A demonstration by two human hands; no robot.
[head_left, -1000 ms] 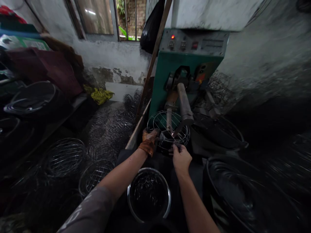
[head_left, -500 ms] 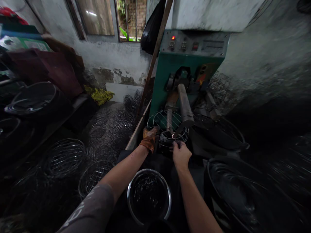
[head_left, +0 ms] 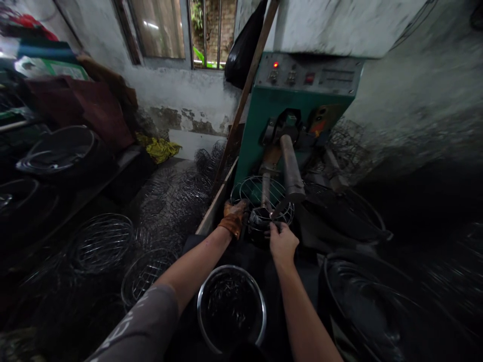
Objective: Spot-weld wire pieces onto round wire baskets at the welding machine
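Note:
A round wire rack (head_left: pixel 249 181) sits around the lower electrode of a green spot welding machine (head_left: pixel 247 146). My left hand (head_left: pixel 234 218), in a worn orange-brown glove, is closed on the rack's near left edge. Bare-armed, my right hand (head_left: pixel 283 242) pinches at the near side of the rack, just below the electrode tips (head_left: pixel 271 214), where a small bright spot shows. Whatever lies between its darkened fingertips is too small to make out. Closer to me stands a round metal bowl (head_left: pixel 199 309) with small bent metal pieces (head_left: pixel 230 301) in it.
Wire racks (head_left: pixel 101 241) lie piled on the floor at left. A large dark tub (head_left: pixel 326 281) stands at lower right. A wooden bar (head_left: pixel 241 100) leans beside the machine, whose panel shows a lit red lamp (head_left: pixel 275 65). Black pans (head_left: pixel 56 151) rest at far left.
The camera view has shifted slightly, so the machine appears a little lower and further right. Both hands keep their places at the rack; the bright spot at the electrode tips looks smaller.

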